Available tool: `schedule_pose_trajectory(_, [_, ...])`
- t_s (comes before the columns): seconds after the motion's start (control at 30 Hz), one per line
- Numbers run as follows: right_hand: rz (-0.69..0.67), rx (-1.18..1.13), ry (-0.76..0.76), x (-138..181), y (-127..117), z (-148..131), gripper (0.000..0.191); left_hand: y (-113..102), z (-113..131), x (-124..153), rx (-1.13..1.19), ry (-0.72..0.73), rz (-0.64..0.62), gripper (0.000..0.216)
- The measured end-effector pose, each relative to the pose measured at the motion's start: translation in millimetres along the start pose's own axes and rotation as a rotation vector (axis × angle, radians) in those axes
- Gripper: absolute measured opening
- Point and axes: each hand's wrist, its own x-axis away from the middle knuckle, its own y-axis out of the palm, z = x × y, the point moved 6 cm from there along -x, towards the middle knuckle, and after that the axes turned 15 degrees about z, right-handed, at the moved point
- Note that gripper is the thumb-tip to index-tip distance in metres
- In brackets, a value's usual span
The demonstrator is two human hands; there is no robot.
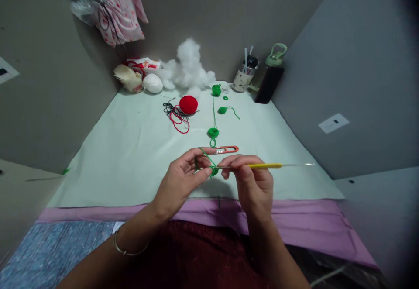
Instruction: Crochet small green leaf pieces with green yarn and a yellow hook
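Note:
My left hand [183, 175] pinches a small green crochet piece [214, 171] between thumb and fingers, with green yarn looped over its raised index finger. My right hand [253, 180] grips a crochet hook [265, 166] by its yellow handle. One metal end of the hook meets the green piece; the other points out to the right. Just beyond the fingertips lie orange thread snips [231, 149]. A small green yarn ball [213, 132] sits behind them, and a strand runs from it back to a green yarn bundle [216, 90].
A red yarn ball [188, 104] lies beside tangled dark and red yarn [176, 115]. White stuffing [190, 66] is heaped at the back wall, near a white thread ball [152, 83]. A pen cup [242, 79], a green-topped bottle [275, 57] and a dark phone [269, 84] stand back right.

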Motion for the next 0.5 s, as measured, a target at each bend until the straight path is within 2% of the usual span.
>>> schedule_pose_trajectory(0.17, [-0.047, 0.244, -0.249, 6.4, 3.4, -17.5, 0.022, -2.0, 5.1, 0.3, -0.086, 0.105, 0.059, 0.029])
schedule_pose_trajectory(0.3, [-0.077, 0.453, -0.473, 17.2, 6.7, -19.6, 0.030, -0.7, 7.8, 2.2, -0.117, 0.163, 0.129, 0.033])
schedule_pose_trajectory(0.37, [-0.052, 0.556, -0.596, 23.6, 6.7, -18.8, 0.039, 3.4, 2.5, 2.9, 0.006, 0.072, 0.100, 0.040])
schedule_pose_trajectory(0.43, [-0.041, 0.624, -0.680, 28.1, 7.9, -18.0, 0.049, 10.2, -7.2, 3.6, 0.184, -0.120, 0.016, 0.046])
schedule_pose_trajectory(0.5, [-0.014, 0.591, -0.637, 26.1, 7.6, -17.0, 0.046, 15.5, -15.2, 4.5, 0.325, -0.304, -0.055, 0.048])
